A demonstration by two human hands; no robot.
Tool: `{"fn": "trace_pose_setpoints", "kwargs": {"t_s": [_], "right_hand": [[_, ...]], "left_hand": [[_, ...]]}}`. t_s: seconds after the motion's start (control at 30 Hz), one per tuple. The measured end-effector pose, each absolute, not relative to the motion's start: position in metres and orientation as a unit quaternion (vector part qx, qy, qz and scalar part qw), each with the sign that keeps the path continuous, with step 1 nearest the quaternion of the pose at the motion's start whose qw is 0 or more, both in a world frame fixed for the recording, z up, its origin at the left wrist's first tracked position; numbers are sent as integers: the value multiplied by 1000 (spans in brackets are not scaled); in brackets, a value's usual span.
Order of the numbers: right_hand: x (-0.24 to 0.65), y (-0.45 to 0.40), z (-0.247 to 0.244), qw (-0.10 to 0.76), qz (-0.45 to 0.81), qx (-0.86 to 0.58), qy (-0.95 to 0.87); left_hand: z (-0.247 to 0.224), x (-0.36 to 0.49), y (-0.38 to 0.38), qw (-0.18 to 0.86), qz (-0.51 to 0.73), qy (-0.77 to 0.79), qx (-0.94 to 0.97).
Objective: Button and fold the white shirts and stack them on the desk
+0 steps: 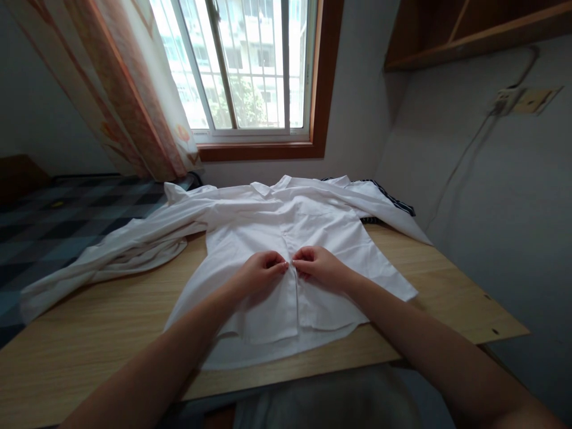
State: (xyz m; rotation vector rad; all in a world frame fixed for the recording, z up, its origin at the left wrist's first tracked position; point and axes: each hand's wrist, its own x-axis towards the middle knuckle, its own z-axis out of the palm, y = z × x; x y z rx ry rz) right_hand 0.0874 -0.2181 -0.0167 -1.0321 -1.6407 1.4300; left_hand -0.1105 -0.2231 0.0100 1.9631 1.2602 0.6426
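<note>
A white long-sleeved shirt (250, 226) lies front up on a wooden table, its collar toward the window and its hem near the front edge. My left hand (264, 269) pinches the left front edge at the middle of the shirt. Close beside it, my right hand (316, 265) pinches the other front edge. The fingertips of both hands are nearly touching at the button line. Below the hands the two front panels hang slightly apart. Any button between the fingers is too small to make out.
The wooden table (447, 286) reaches under both forearms. Dark striped cloth (395, 204) lies beneath the shirt's right sleeve. A checked bed surface (89, 205) is at the left, under a curtain (134, 89). Behind stands a window (250, 71); a shelf (482, 36) hangs upper right.
</note>
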Motion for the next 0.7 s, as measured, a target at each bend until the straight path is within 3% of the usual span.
{"fn": "trace_pose_setpoints", "kwargs": {"t_s": [0.4,0.7], "right_hand": [[87,-220,-7,378,624,-381,-567],[85,-220,-14,370,637,-380,-559]], "left_hand": [[9,-105,-227,312,255,488,774],[10,-108,-228,397,279,483,729]]}}
